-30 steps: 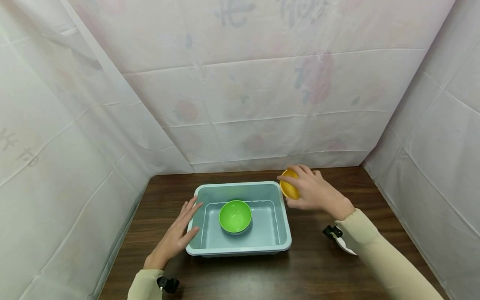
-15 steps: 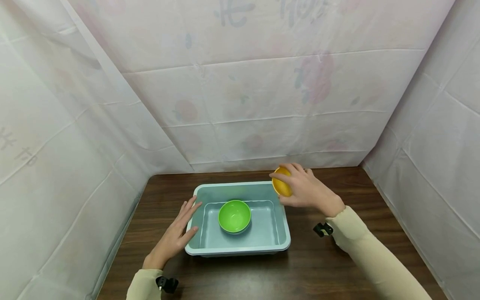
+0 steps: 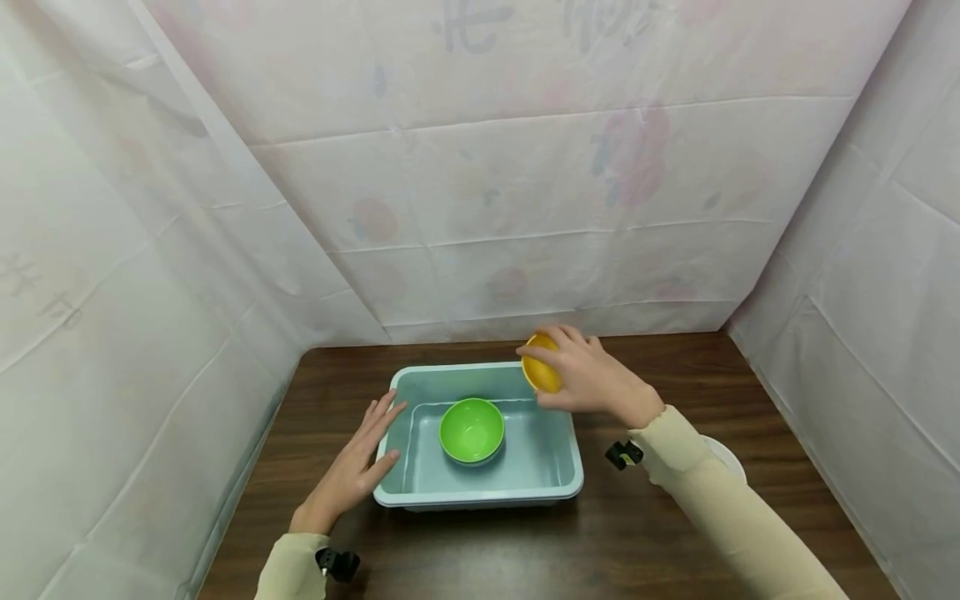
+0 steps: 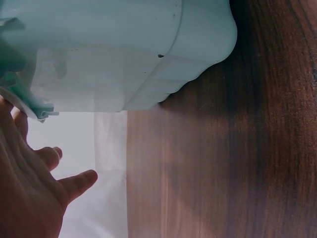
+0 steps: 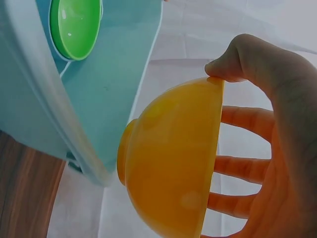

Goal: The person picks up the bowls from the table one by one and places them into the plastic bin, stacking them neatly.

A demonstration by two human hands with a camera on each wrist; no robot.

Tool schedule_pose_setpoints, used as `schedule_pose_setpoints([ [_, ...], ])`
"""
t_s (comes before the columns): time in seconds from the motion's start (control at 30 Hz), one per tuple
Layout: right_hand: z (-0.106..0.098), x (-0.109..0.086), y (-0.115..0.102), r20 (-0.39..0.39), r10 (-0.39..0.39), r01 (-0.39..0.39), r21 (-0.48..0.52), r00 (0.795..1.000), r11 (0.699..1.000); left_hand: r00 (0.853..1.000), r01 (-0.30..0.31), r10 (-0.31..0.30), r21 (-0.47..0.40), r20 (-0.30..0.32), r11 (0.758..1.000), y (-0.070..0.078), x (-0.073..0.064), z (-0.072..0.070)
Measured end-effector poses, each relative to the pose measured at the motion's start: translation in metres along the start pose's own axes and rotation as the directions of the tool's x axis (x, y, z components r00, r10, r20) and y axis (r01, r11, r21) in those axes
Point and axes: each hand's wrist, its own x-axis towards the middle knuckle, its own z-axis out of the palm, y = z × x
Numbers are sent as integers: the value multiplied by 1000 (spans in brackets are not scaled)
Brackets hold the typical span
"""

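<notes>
My right hand (image 3: pixel 596 375) grips a yellow bowl (image 3: pixel 540 367) by its rim, thumb on one side and fingers on the other. The bowl is tilted on its side above the back right corner of a light blue plastic basin (image 3: pixel 536 479). In the right wrist view the yellow bowl (image 5: pixel 171 158) shows its outside and foot. A green bowl (image 3: pixel 472 429) sits inside the basin, and in the right wrist view a blue rim shows beneath it. My left hand (image 3: pixel 348 475) rests on the basin's left rim with its fingers extended, and holds nothing else.
A white round dish (image 3: pixel 726 457) lies on the dark wooden table (image 3: pixel 480 550) at the right, partly hidden by the right sleeve. Pale printed cloth (image 3: pixel 510 208) hangs behind the table and on both sides.
My right hand has carried the yellow bowl left, from beside the basin to above its back right corner. More of the white dish shows now. The left hand stays in place.
</notes>
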Motion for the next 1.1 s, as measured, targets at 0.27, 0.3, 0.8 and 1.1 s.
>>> schedule_pose_setpoints([
  [0.27,9,10,-8,21,-23,23,29,1000,999,1000,7,-7,-4,-8,1000,-1,0,1],
  [0.3,10,11,-10,24,-26,25,32,999,999,1000,7,-7,-4,-10,1000,-2,0,1],
  [0.8,20,32,-32,26,-100,98,42,995,994,1000,-10,10,0,-16,1000,-2,0,2],
  [1.1,27,41,-42,49,-137,135,39,989,990,1000,-7,7,-12,-15,1000,-2,0,2],
])
